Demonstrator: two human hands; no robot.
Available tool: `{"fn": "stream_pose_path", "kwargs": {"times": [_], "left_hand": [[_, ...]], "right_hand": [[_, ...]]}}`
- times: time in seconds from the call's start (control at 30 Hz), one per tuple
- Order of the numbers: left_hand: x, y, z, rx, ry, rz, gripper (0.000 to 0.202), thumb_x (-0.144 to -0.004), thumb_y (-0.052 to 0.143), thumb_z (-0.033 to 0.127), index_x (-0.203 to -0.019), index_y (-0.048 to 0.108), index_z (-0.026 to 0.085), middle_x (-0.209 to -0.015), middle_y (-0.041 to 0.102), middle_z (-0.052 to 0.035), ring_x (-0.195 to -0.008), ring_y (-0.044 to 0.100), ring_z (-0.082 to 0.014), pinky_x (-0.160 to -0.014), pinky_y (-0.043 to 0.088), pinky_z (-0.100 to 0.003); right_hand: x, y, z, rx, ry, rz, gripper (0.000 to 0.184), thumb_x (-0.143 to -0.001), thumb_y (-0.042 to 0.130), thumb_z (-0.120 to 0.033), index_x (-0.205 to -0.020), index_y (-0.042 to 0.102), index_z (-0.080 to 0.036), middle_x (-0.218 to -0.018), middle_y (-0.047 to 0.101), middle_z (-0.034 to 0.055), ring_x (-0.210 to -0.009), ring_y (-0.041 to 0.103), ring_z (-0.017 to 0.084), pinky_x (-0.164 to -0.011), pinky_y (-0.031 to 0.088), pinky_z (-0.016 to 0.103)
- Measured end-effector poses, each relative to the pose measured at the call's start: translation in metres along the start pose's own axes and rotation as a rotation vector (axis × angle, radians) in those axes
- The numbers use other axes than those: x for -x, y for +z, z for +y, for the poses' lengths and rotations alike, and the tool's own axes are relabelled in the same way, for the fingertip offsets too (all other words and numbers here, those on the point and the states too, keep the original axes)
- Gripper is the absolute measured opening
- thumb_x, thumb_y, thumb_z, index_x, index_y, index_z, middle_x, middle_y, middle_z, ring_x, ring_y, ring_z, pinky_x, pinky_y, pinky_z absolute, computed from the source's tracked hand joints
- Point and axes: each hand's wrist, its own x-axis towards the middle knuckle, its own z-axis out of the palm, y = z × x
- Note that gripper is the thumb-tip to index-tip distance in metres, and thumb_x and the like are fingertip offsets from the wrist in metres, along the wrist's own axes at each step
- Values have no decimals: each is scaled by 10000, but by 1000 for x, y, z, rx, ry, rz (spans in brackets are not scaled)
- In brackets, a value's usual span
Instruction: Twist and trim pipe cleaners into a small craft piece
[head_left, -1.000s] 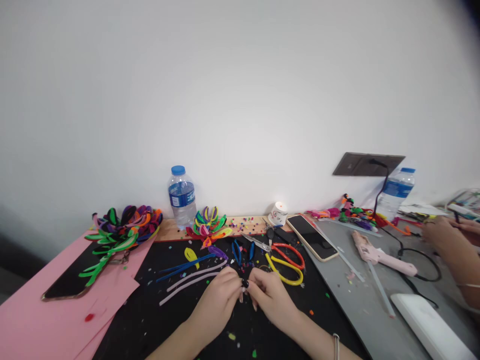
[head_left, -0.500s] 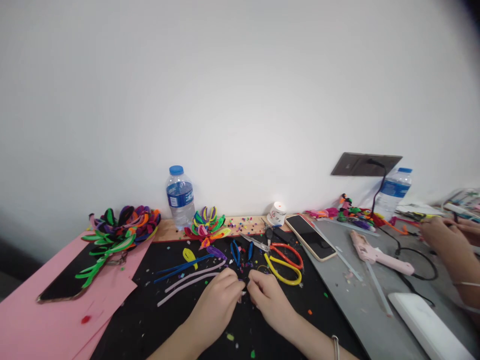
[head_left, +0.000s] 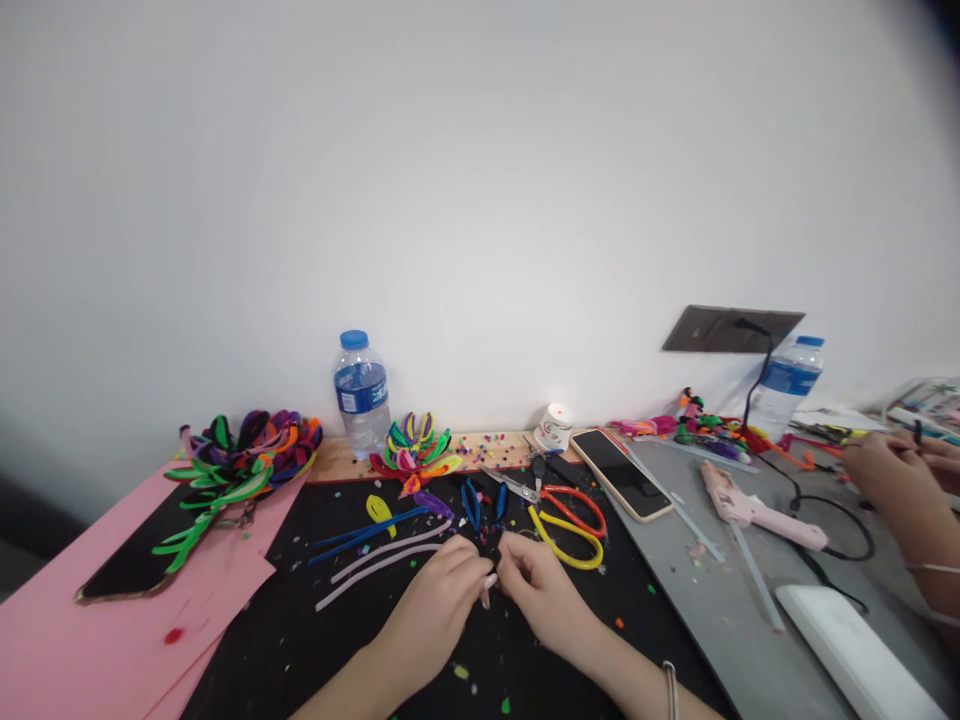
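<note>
My left hand (head_left: 442,600) is closed, its fingers pinched round a short pale pipe cleaner (head_left: 489,581) that mostly hides in the grip. Close beside it, my right hand (head_left: 538,578) is also closed, thumb against fingers; what it pinches is hidden. Both hover low over a black mat (head_left: 300,660). Just beyond the fingertips lie blue pipe-cleaner loops (head_left: 471,505). Left of my hands are two long lilac pipe cleaners (head_left: 382,575), blue stems (head_left: 360,532) with a purple loop, and a yellow loop (head_left: 380,515). Scissors (head_left: 566,525) with red and yellow handles lie beyond my right hand.
A pipe-cleaner bouquet (head_left: 240,470) rests at left on pink paper (head_left: 67,660). Behind are a water bottle (head_left: 361,400), a small colourful bunch (head_left: 412,450), and a paper cup (head_left: 553,428). Rightward: a phone (head_left: 622,475), a glue gun (head_left: 757,515) and another person's hands (head_left: 892,465).
My hands have turned slightly, and more of the pale piece shows by my left thumb. The things on the mat look unmoved.
</note>
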Motion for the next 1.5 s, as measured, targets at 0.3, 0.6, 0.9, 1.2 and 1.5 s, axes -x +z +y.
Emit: {"fn": "stream_pose_path", "kwargs": {"times": [0.3, 0.6, 0.9, 1.2, 1.5], "left_hand": [[-5, 2, 2, 584, -206, -82, 383, -902, 339, 297, -622, 545, 135, -592, 529, 14, -601, 503, -116, -617, 380, -215], [-2, -1, 2, 261, -117, 82, 358, -896, 346, 205, -593, 530, 153, -690, 554, -10, -732, 511, -139, -694, 363, -242], [-3, -1, 2, 311, -155, 12, 362, -884, 362, 205, -576, 543, 150, -662, 545, 1, -690, 514, -131, -667, 361, -226], [-4, -1, 3, 798, -316, -135, 370, -850, 428, 385, -630, 575, 127, -531, 517, 18, -566, 471, -118, -626, 359, -222], [-2, -1, 3, 684, -268, -120, 375, -876, 384, 344, -608, 543, 135, -575, 516, 7, -597, 480, -123, -623, 360, -230]], "right_hand": [[6, -8, -10, 7, -97, -49, 307, -904, 339, -280, -643, 462, -172, -564, 498, -22, -514, 420, 99, -526, 307, 218], [0, -5, 5, -208, -15, -54, 426, -914, 245, -435, -647, 441, -167, -527, 330, -53, -468, 287, 85, -453, 243, 219], [0, -6, 0, 32, -86, -62, 345, -890, 381, -344, -629, 507, -158, -560, 494, -28, -526, 433, 96, -526, 313, 207], [7, -7, -4, -50, -100, -82, 420, -904, 331, -386, -610, 531, -163, -573, 542, -10, -540, 473, 105, -553, 342, 210], [5, -4, -4, -69, -88, -10, 374, -877, 395, -368, -579, 480, -159, -534, 463, -31, -505, 417, 93, -515, 304, 212]]}}
